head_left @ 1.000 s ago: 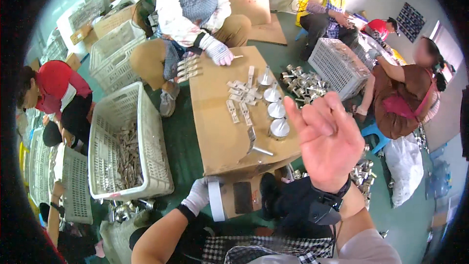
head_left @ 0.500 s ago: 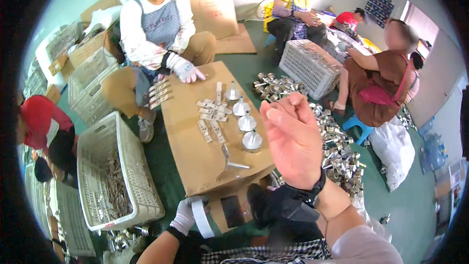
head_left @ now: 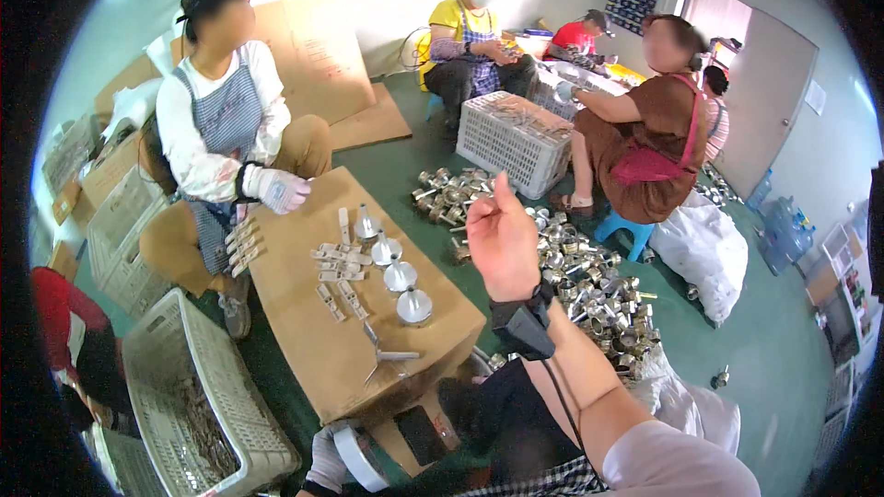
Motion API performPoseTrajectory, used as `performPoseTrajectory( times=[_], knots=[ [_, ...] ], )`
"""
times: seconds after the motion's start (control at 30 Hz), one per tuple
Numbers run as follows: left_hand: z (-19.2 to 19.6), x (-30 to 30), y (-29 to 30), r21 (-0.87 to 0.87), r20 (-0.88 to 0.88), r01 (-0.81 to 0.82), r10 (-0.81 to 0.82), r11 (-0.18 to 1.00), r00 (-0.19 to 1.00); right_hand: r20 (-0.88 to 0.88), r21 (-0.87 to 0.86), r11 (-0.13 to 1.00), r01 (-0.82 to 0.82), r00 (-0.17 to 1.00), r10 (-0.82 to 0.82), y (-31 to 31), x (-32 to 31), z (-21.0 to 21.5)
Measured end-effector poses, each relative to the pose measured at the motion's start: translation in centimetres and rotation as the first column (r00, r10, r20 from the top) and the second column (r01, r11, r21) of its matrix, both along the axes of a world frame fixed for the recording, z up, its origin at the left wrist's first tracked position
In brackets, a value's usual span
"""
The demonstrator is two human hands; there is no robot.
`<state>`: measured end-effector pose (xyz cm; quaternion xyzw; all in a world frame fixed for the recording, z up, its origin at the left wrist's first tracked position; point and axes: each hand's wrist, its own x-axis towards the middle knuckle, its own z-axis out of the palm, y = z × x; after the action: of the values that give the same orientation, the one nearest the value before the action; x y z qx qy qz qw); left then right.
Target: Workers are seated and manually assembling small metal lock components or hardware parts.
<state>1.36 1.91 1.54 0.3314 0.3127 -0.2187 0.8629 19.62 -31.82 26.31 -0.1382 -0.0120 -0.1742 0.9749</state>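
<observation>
My bare right hand (head_left: 504, 244) is raised in the air to the right of the cardboard box (head_left: 304, 322), its palm showing and one digit pointing up. It holds nothing; the fingers are partly foreshortened. My gloved left hand (head_left: 329, 458) is low at the box's near corner. It is closed at the rim of a white ring-shaped roll (head_left: 361, 462), with some fingers hidden behind it. On the box top stand several silver funnel-shaped metal parts (head_left: 414, 306). Beside them lie flat metal clips (head_left: 341, 262) and a branching metal piece (head_left: 387, 354) near the front edge.
A dark phone-like slab (head_left: 420, 434) lies below the box top. Metal cup-shaped parts (head_left: 589, 285) cover the floor at right. A white crate (head_left: 207, 387) of metal pieces stands at left. A gloved co-worker (head_left: 226, 110) sits across the box; others work behind.
The view has swung right, so the box and people appear farther left. My right hand has turned, with one digit now upright. The co-worker's gloved hand has drawn back towards the box's edge.
</observation>
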Motion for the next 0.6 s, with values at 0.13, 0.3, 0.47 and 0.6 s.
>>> performPoseTrajectory(
  times=[0.13, 0.3, 0.47, 0.6],
  knots=[
    [2.1, -1.0, 0.4, 0.162, 0.111, 0.181, -0.200, 0.970, 0.973, 0.044, -0.161, 0.976, 0.149, 0.989, -0.144, 1.8, -0.9, 0.5],
    [6.2, -2.3, 0.9, 0.139, -0.042, 0.175, -0.171, 0.975, 0.984, 0.156, -0.093, 0.993, -0.075, 0.984, 0.089, 2.3, -2.6, 2.3],
    [6.7, -2.3, 0.6, 0.209, -0.068, 0.150, -0.139, 0.966, 0.988, 0.381, -0.396, 0.839, 0.375, 0.898, -0.221, 4.0, -6.8, 6.5],
    [5.8, -2.5, 1.0, 0.131, -0.127, 0.149, -0.132, 0.980, 0.983, 0.625, -0.265, 0.630, 0.730, 0.627, -0.464, 4.1, -11.5, 9.1]
  ],
)
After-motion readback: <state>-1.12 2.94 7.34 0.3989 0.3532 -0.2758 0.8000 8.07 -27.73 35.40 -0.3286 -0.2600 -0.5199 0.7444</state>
